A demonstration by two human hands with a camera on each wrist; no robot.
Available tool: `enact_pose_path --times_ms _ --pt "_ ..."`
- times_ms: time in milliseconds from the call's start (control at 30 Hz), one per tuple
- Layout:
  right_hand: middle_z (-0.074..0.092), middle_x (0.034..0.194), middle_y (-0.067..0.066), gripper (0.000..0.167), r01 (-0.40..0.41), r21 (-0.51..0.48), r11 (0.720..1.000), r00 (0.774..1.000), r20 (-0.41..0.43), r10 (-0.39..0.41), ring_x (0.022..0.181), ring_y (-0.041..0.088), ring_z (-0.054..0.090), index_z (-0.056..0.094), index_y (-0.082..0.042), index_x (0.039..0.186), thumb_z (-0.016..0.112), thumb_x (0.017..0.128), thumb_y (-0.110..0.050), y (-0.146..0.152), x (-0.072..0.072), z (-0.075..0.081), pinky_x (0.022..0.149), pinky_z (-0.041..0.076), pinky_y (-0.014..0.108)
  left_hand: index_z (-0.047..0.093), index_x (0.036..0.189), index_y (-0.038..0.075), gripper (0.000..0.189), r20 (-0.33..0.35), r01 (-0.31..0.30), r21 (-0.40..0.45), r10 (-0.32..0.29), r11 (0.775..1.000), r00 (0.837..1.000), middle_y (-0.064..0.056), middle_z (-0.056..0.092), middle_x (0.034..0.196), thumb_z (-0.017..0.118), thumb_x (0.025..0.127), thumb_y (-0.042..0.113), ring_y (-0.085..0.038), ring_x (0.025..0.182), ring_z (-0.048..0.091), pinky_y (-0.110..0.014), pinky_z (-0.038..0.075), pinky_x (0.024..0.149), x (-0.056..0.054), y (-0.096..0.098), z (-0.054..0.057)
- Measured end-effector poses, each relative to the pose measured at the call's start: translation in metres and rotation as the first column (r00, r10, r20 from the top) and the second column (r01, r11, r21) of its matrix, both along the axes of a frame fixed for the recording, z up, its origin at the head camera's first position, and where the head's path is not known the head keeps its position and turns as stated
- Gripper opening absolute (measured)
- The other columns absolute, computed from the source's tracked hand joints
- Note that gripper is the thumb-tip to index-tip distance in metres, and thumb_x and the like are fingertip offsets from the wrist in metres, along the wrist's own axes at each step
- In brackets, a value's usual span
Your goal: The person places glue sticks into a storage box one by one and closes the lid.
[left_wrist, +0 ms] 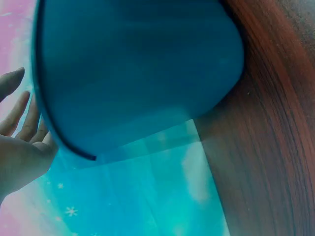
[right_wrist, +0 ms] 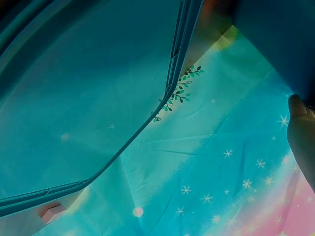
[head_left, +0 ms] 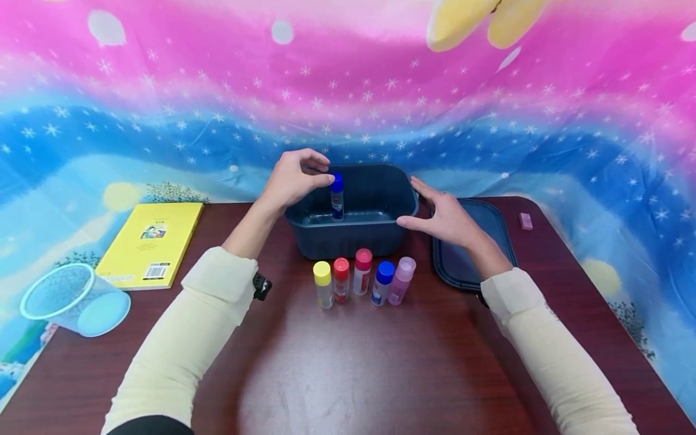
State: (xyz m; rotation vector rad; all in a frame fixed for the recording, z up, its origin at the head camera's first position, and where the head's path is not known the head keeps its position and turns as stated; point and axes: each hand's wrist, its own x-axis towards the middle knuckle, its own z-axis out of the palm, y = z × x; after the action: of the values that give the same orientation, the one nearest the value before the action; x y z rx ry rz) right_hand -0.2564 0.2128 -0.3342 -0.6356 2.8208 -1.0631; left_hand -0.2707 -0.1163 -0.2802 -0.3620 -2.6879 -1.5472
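A dark blue-grey plastic bin (head_left: pixel 353 240) stands at the back of the table with its open top up. Inside it, upright near the left end, is a small dark tube with a blue cap (head_left: pixel 337 199), much like a glue stick. My left hand (head_left: pixel 296 178) is over the bin's left rim, thumb tip right at that cap and fingers extended. Seen from the left wrist, those fingers (left_wrist: pixel 29 118) rise beyond the rim with nothing between them. At the bin's right end my right hand (head_left: pixel 448 219) spreads, thumb against the front rim, straight fingers along the side wall.
Several capped tubes (head_left: pixel 363 272) stand in a row before the bin. A matching lid (head_left: pixel 497 226) lies to its right, near a pink eraser-like block (head_left: pixel 525 221). A yellow book (head_left: pixel 152 241) and a tipped mesh cup (head_left: pixel 76 299) lie at left.
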Motion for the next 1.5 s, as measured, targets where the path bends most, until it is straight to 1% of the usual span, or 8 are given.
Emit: enact_pose_path --times_ms 167,367,533,733,967,1100,1267,1500 --pt "0.019 0.168 0.0 0.093 0.001 -0.006 1.0 1.0 -0.001 -0.001 0.153 0.03 0.017 0.023 -0.016 0.162 0.073 0.091 -0.049 0.0 0.0 0.002 0.117 0.023 0.064 0.066 0.128 0.006 0.037 -0.038 0.071 0.038 -0.069 0.997 0.997 -0.011 0.068 0.118 0.075 0.094 0.019 -0.023 0.107 0.065 -0.043 0.053 0.095 0.018 -0.008 0.006" --pt "0.02 0.168 0.0 0.093 0.004 -0.008 1.0 1.0 0.004 -0.004 0.153 0.03 0.018 0.023 -0.016 0.162 0.073 0.091 -0.049 0.0 0.001 0.001 0.117 0.024 0.064 0.065 0.13 0.007 0.04 -0.043 0.155 0.056 -0.153 0.986 0.987 -0.011 0.069 0.12 0.076 0.093 0.019 -0.021 0.108 0.065 -0.043 0.054 0.093 0.04 -0.017 0.009" --pt "0.021 0.168 -0.001 0.094 0.0 -0.016 1.0 1.0 0.0 0.0 0.153 0.031 0.02 0.024 -0.016 0.162 0.073 0.09 -0.051 -0.001 -0.001 0.001 0.116 0.024 0.064 0.068 0.127 0.007 0.038 -0.067 0.188 0.029 -0.186 0.982 0.98 -0.006 0.069 0.119 0.076 0.093 0.021 -0.019 0.108 0.064 -0.041 0.056 0.088 0.057 -0.026 0.008" --pt "0.02 0.168 0.0 0.094 -0.01 -0.009 1.0 1.0 0.0 0.01 0.153 0.03 0.02 0.023 -0.016 0.162 0.073 0.09 -0.051 -0.003 -0.002 0.004 0.117 0.024 0.063 0.07 0.123 0.008 0.034 -0.086 0.237 0.015 -0.235 0.971 0.968 -0.005 0.069 0.116 0.078 0.092 0.021 -0.019 0.104 0.065 -0.034 0.058 0.083 0.074 -0.036 0.002" --pt "0.02 0.168 0.0 0.094 -0.003 -0.006 1.0 1.0 0.008 0.003 0.153 0.03 0.019 0.023 -0.015 0.162 0.073 0.09 -0.05 -0.002 -0.001 0.004 0.117 0.024 0.063 0.07 0.123 0.009 0.035 -0.063 0.322 0.046 -0.319 0.946 0.946 -0.006 0.069 0.117 0.079 0.09 0.018 -0.018 0.104 0.067 -0.033 0.059 0.084 0.083 -0.045 -0.011" --pt "0.02 0.168 0.0 0.094 -0.003 0.0 1.0 1.0 0.006 0.003 0.153 0.03 0.019 0.023 -0.015 0.162 0.073 0.09 -0.051 -0.002 0.0 0.004 0.117 0.024 0.064 0.07 0.124 0.009 0.036 -0.01 0.362 0.073 -0.362 0.929 0.932 -0.008 0.07 0.119 0.08 0.09 0.018 -0.02 0.106 0.069 -0.033 0.059 0.088 0.086 -0.047 -0.018" --pt "0.02 0.168 0.001 0.095 0.003 0.0 1.0 1.0 0.01 -0.003 0.153 0.03 0.019 0.023 -0.015 0.162 0.073 0.09 -0.051 0.0 0.0 0.002 0.117 0.023 0.063 0.07 0.124 0.007 0.04 0.046 0.409 0.079 -0.413 0.909 0.909 -0.014 0.069 0.124 0.082 0.088 0.02 -0.03 0.113 0.068 -0.032 0.057 0.091 0.087 -0.048 -0.028" --pt "0.02 0.168 0.0 0.094 0.01 -0.005 1.0 1.0 0.016 -0.01 0.153 0.031 0.02 0.023 -0.016 0.162 0.073 0.09 -0.05 -0.001 0.0 0.002 0.117 0.024 0.064 0.068 0.126 0.004 0.047 0.127 0.432 0.089 -0.441 0.897 0.889 -0.017 0.067 0.127 0.084 0.086 0.022 -0.033 0.116 0.066 -0.035 0.058 0.089 0.087 -0.049 -0.042"
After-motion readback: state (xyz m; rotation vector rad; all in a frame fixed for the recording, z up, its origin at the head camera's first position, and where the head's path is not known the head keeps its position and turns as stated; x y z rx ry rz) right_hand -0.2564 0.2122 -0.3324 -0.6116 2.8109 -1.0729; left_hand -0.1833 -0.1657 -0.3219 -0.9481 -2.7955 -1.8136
